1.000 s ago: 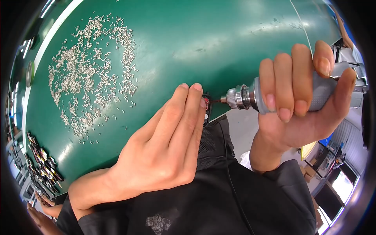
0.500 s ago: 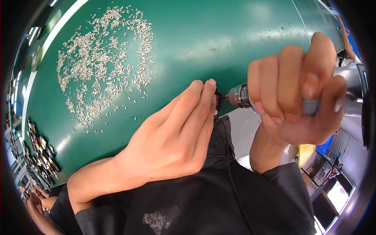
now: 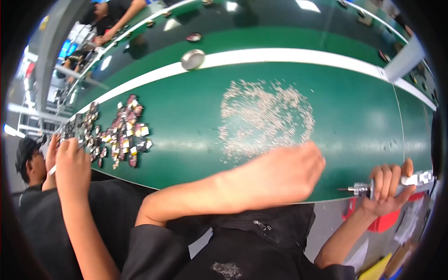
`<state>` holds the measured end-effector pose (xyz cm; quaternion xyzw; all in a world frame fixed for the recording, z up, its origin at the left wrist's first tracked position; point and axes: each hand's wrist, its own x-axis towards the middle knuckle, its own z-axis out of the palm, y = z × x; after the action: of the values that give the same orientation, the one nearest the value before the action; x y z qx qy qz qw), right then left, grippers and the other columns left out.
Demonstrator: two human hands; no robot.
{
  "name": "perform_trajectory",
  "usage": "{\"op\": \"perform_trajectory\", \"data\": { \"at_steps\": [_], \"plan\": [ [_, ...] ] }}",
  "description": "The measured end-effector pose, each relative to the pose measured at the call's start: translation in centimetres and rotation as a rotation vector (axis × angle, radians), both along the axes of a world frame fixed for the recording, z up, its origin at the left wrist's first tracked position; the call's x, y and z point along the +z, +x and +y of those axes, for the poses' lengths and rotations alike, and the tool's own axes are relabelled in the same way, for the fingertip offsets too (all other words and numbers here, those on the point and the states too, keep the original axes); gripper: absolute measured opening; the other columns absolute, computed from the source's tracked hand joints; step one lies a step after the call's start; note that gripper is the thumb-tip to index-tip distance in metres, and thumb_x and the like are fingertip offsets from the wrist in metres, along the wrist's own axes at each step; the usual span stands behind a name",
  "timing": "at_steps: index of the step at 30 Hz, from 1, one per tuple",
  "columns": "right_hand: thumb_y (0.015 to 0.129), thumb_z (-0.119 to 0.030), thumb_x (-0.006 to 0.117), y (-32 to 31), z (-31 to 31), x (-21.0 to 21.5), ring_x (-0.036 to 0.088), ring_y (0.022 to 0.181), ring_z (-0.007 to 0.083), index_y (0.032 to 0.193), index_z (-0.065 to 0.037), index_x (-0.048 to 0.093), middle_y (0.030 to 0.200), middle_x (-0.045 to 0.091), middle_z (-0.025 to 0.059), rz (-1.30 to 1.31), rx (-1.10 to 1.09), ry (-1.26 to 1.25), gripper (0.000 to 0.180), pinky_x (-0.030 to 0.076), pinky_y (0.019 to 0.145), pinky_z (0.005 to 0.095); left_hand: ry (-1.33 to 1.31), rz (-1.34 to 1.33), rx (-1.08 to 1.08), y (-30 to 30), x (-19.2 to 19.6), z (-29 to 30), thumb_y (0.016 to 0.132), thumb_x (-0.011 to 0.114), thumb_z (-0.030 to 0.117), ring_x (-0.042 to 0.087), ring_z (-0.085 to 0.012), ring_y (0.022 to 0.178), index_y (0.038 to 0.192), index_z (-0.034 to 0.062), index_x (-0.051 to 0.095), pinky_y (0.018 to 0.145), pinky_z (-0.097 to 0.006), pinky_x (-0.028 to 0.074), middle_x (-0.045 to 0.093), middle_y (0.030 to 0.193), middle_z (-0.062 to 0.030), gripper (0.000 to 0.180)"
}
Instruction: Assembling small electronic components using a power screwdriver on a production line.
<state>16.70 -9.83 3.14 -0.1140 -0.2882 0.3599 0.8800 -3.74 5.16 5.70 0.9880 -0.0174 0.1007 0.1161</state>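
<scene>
My left hand (image 3: 298,170) reaches across the green tabletop (image 3: 186,154), at the near right edge of a scatter of small pale metal pins (image 3: 266,119). Its fingers are curled together and point down; whatever they hold is hidden behind the hand. Off to the right, my right hand (image 3: 389,186) is wrapped round a grey powered screwdriver (image 3: 360,189). The tool lies nearly level, its thin bit pointing left, apart from my left hand and over the table's near edge.
Dark small parts with pale and yellow bits (image 3: 128,133) lie heaped on the left. A round metal dish (image 3: 192,59) sits on the white rail (image 3: 280,55), beyond which runs a green belt (image 3: 261,32) carrying small parts. At left, a co-worker's hand (image 3: 73,163) is near.
The view has swung toward the left and far side. My left hand has left the screwdriver's tip, where a small dark part was held, for the pins. The screwdriver is now farther right.
</scene>
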Motion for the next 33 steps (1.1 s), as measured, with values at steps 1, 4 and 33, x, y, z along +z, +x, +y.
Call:
{"op": "perform_trajectory", "data": {
  "at_steps": [1,4,33],
  "plan": [
    [0.091,-0.019,0.060,0.2,-0.4,-0.4,0.035,0.035,0.0067,0.096,-0.006,0.045,0.047,0.038,-0.0023,-0.024,0.001,0.000,0.020,0.034,0.037,0.0204,-0.016,0.095,0.141,-1.0,2.0,1.8,0.073,0.059,0.004,0.060,-0.0288,0.096,0.104,-0.0067,0.059,0.074,-0.034,0.055,0.062,0.097,-0.0160,0.033],
    [0.095,-0.019,0.052,-0.1,-0.3,-2.0,0.032,0.036,0.0072,0.096,-0.006,0.044,0.048,0.035,-0.0019,-0.064,-0.010,-0.064,0.015,0.033,0.039,0.0227,0.229,0.247,0.559,-5.0,3.1,9.7,0.078,0.058,0.002,0.062,-0.0337,0.091,0.102,0.0005,0.063,0.077,-0.041,0.051,0.065,0.091,-0.0161,0.025],
    [0.095,-0.014,0.043,-1.9,-0.3,-3.8,0.032,0.039,0.0089,0.091,-0.006,0.042,0.052,0.035,-0.0004,0.187,-0.026,-0.276,0.009,0.035,0.043,0.0259,0.261,-0.036,0.490,-5.6,-2.4,13.3,0.076,0.064,0.004,0.057,-0.0271,0.075,0.080,0.0006,0.058,0.064,-0.038,0.049,0.054,0.075,-0.0090,0.008]
  ]
}}
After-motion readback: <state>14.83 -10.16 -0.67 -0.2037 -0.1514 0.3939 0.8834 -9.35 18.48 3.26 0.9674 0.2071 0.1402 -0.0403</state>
